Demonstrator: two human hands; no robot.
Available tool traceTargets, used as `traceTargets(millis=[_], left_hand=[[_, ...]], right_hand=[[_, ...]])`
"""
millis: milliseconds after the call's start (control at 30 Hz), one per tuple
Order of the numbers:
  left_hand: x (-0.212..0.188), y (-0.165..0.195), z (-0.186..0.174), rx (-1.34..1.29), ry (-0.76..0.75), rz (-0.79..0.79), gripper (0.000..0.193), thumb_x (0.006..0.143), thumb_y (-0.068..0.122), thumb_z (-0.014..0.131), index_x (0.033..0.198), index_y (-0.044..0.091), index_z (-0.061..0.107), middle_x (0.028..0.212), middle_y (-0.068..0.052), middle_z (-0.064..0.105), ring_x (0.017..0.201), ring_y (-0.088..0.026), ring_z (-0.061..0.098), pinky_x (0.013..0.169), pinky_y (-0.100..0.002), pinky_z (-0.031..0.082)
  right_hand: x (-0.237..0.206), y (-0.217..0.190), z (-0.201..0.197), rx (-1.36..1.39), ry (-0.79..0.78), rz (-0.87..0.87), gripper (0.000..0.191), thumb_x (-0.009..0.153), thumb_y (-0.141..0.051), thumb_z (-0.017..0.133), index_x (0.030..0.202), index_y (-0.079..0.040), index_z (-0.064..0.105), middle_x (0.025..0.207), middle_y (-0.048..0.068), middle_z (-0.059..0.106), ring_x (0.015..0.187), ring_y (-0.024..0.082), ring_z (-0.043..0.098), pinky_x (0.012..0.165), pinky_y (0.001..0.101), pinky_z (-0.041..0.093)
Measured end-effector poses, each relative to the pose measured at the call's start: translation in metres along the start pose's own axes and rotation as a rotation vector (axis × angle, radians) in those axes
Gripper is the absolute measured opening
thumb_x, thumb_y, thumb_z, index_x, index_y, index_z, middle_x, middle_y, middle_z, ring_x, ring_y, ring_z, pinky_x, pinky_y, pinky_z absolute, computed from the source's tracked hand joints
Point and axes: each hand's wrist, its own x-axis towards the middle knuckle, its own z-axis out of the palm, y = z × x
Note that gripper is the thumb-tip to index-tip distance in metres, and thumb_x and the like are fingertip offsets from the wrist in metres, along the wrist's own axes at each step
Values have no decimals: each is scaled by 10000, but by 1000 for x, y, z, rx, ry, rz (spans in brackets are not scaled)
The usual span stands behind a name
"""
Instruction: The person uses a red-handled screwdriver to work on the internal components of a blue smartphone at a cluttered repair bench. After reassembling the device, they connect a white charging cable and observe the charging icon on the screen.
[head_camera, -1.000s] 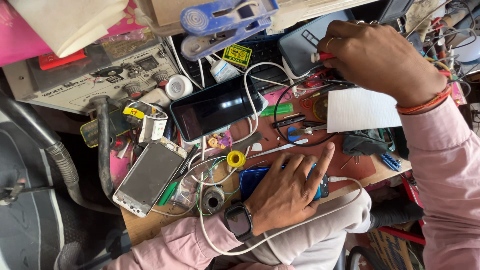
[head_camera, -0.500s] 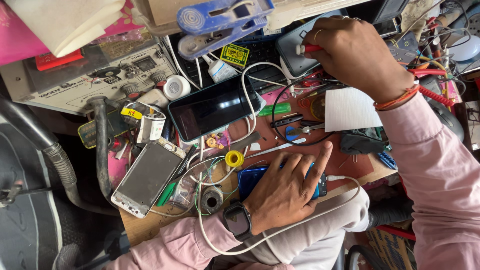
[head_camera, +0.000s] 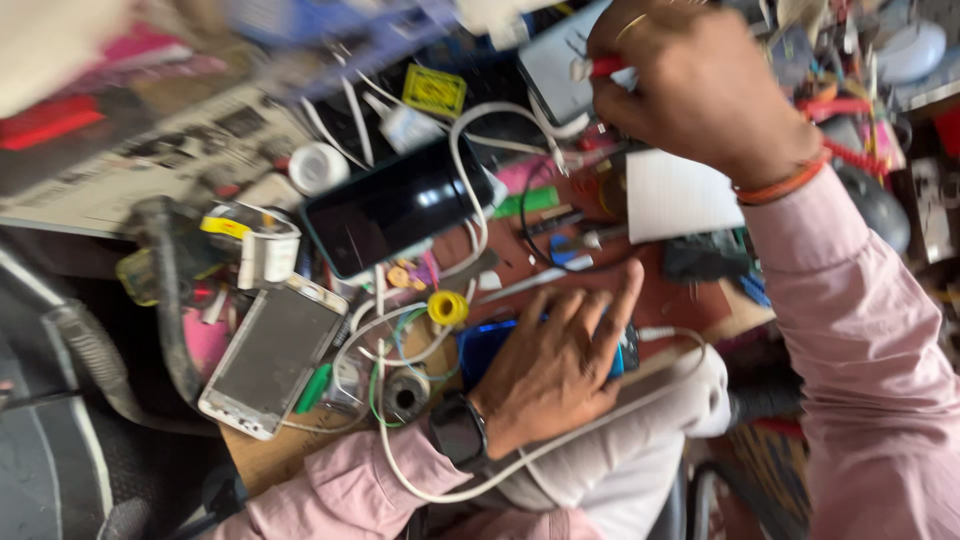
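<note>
My left hand (head_camera: 560, 350) lies flat, palm down, on a blue phone (head_camera: 478, 348) near the bench's front edge, a dark watch (head_camera: 458, 432) on its wrist. My right hand (head_camera: 690, 85) is raised at the back of the bench, its fingers closed around a thin red-handled tool (head_camera: 600, 68). The tool's tip sits over a grey device (head_camera: 550, 62). A black phone (head_camera: 395, 205) with a dark screen lies between the two hands. A white cable (head_camera: 470, 150) loops over it and runs down past my left wrist.
A silver phone body (head_camera: 268, 358) lies face up at the front left. A yellow solder spool (head_camera: 448, 307), a white paper square (head_camera: 672, 195), a white round cap (head_camera: 318, 165), a grey hose (head_camera: 165, 300) and many loose cables and tools crowd the bench.
My right hand has moved toward the back of the bench with the red-handled tool. The view has shifted and blurred. My left hand stays on the blue phone.
</note>
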Motion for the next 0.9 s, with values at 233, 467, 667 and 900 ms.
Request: traceTargets(millis=[233, 467, 667, 900], left_hand=[[-3, 2, 10, 4, 35, -1, 1107, 814, 252, 801, 1612, -38, 90, 1271, -174, 582, 1142, -314, 579, 1036, -493, 422], [-3, 2, 12, -26, 17, 6, 1146, 803, 253, 829, 1607, -37, 65, 1263, -166, 576, 1128, -304, 579, 1032, -483, 424], [-3, 4, 13, -8, 11, 5, 1183, 777, 251, 848, 1601, -30, 48, 1261, -169, 576, 1139, -300, 585, 1052, -480, 420], [-3, 3, 13, -32, -8, -10, 1208, 775, 280, 865, 1607, -22, 42, 1268, -157, 577, 1143, -293, 587, 1060, -477, 418]], right_hand=[[-118, -75, -34, 531, -82, 482, 90, 946, -55, 716, 966, -41, 630, 855, 72, 629, 760, 169, 641, 678, 319, 500], [-192, -126, -9, 484, -86, 513, 232, 884, -104, 752, 1085, -26, 666, 901, 65, 630, 755, 226, 632, 653, 357, 502], [-199, -131, 1, 419, -88, 415, 243, 883, -106, 776, 1097, -38, 684, 871, 41, 632, 736, 232, 635, 636, 386, 484], [-185, -123, 3, 524, -163, 409, 276, 833, -81, 766, 1104, -82, 714, 961, 76, 658, 813, 284, 668, 703, 399, 524]])
